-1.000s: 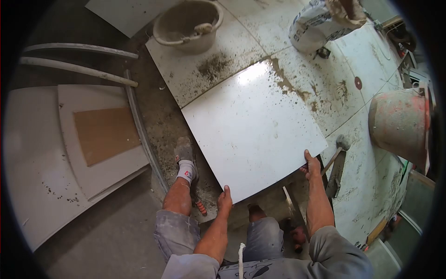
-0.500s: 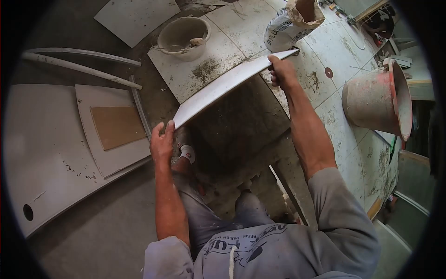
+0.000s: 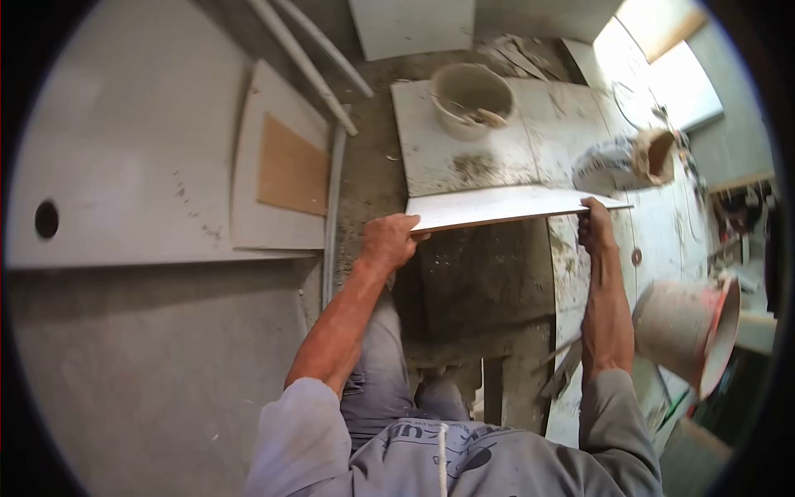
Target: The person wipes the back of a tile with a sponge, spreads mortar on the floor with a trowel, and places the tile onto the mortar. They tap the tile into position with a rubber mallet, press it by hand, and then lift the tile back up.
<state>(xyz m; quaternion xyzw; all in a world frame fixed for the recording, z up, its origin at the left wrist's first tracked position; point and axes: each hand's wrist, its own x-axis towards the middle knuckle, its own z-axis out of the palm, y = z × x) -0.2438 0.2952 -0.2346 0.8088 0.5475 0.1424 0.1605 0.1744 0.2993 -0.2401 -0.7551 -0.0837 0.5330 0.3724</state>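
Observation:
Both hands hold a white floor tile [image 3: 497, 205] by its near edge. The tile is tilted, with its far edge by the laid tiles and its near edge raised toward me. My left hand [image 3: 389, 244] grips the near left corner, thumb on the white face and some fingertips below. My right hand [image 3: 598, 225] is closed round the near edge close to the right end. Under and in front of the tile lies a dark, untiled patch of floor [image 3: 480, 273]; part of it is hidden by the tile.
Laid white tiles [image 3: 571, 116] carry a mortar-stained basin [image 3: 472, 132], a paper bag [image 3: 613, 166] and a tipped reddish bucket [image 3: 679, 327]. To the left stand a large white panel [image 3: 124, 124], a brown board [image 3: 290, 166] and two pale pipes [image 3: 310, 70].
My view has turned, so the surroundings appear rotated. The tile now looks more level from left to right. My left hand has closed more firmly on its corner; the right keeps its hold.

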